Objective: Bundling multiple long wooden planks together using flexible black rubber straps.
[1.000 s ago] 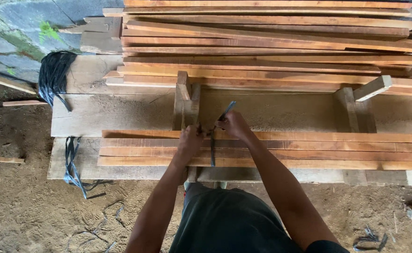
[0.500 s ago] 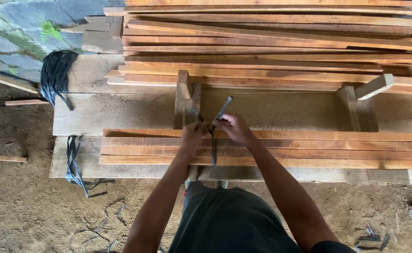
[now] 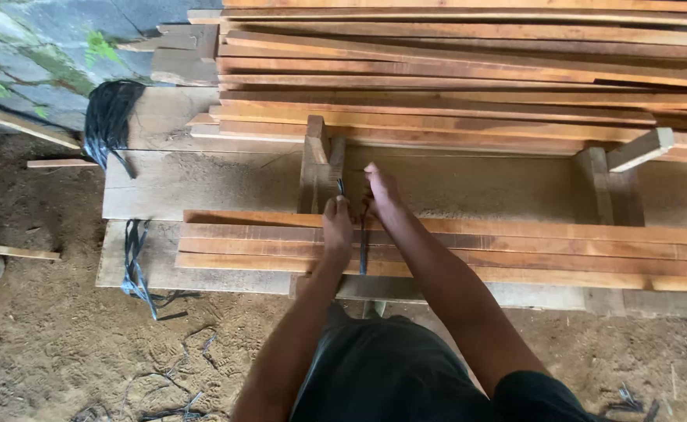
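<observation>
Looking down from the head cam, both my hands are together over the front bundle of wooden slats (image 3: 515, 250) lying across the workbench (image 3: 203, 184). My left hand (image 3: 337, 223) is clenched around a dark strap (image 3: 363, 248) that wraps crosswise over the slats, pinching it right at the top edge of the bundle. My right hand (image 3: 380, 190) sits just beside it, a little further from me, fingers curled on the upper end of the same strap, so both hands are grasping it. A short bit of strap end pokes up between my hands near the upright wooden block (image 3: 317, 160); how it's twisted there I can't tell, it's too small.

The strap runs down over the slats toward me and disappears under the front edge. The bundle is a few long reddish slats stacked flat, stretching off to the right past a second wooden bracket (image 3: 597, 176).

Behind the bench there's a big stack of longer planks (image 3: 468, 70). On the left a coil of black strapping (image 3: 109, 117) hangs over the bench corner, and another loose length of strap (image 3: 134, 262) dangles off the front edge down to the dirt floor (image 3: 54, 352).
</observation>
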